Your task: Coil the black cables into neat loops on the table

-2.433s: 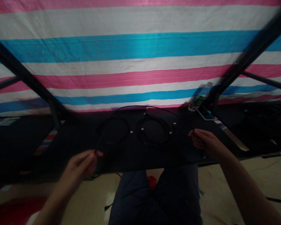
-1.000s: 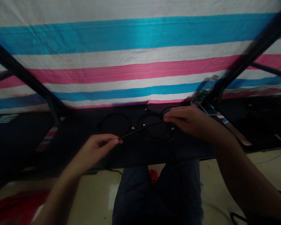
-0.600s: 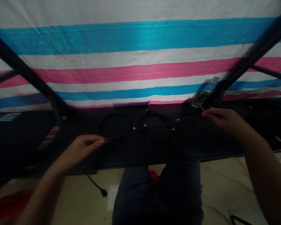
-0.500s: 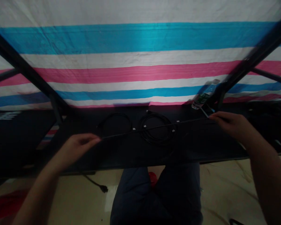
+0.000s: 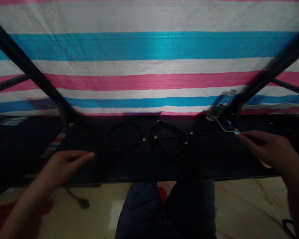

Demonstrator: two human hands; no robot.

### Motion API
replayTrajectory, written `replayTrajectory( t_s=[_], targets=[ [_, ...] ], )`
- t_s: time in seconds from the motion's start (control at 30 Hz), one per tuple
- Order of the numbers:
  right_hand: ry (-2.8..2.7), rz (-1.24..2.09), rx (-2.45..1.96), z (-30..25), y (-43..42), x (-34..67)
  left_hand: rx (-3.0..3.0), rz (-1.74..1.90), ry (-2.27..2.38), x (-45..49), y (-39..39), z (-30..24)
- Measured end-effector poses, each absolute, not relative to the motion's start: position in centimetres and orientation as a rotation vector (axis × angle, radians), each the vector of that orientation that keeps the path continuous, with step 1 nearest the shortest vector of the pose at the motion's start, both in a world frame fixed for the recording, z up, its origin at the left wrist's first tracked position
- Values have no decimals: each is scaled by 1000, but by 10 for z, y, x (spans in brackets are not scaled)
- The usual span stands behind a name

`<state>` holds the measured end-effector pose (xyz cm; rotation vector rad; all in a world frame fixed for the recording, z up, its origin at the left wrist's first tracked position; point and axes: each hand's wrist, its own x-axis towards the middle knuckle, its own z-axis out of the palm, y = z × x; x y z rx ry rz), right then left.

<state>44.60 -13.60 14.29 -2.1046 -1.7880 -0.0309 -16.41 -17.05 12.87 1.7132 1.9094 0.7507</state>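
A thin black cable [image 5: 209, 134] is stretched across the black table [image 5: 139, 169], its left part fading into the dark. My left hand [image 5: 64, 162] pinches its left part, thumb and fingers pressed together. At the right, my right hand [image 5: 269, 146] pinches it near a small white tag. Beneath the stretched span lie a larger coiled black cable [image 5: 161, 153] and, to its left, a smaller loop of cable [image 5: 109, 137], with several small white tags about them. A cord with a black plug [image 5: 83, 203] hangs below the table's front edge, under my left hand.
A clear plastic bottle [image 5: 220, 106] leans at the back right, beside a flat phone-like object [image 5: 225, 126]. Dark frame bars [image 5: 43, 84] slant up at both sides before a striped sheet [image 5: 149, 46]. My legs [image 5: 164, 212] are under the front edge.
My hands have moved apart, left hand leftward and right hand rightward, both slightly lower in view. The hanging plug has swung left. More of the phone-like object shows.
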Motion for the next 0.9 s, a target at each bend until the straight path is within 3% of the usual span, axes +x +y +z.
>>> replayTrajectory(
  t_s=[0.23,0.47,0.63,0.9],
  targets=[
    [-2355,-166,-1527,129,-126,315,1736,891,1714,-96,-169,151],
    [-2432,407,-936,128,-113,205,1760,1012,1476,-56,-166,169],
    [-2329,464,-900,134,-99,223,1784,911,1475,-73,-163,161],
    [-2245,609,-1275,169,-96,322,1998,675,1526,-121,-163,134]
  ],
)
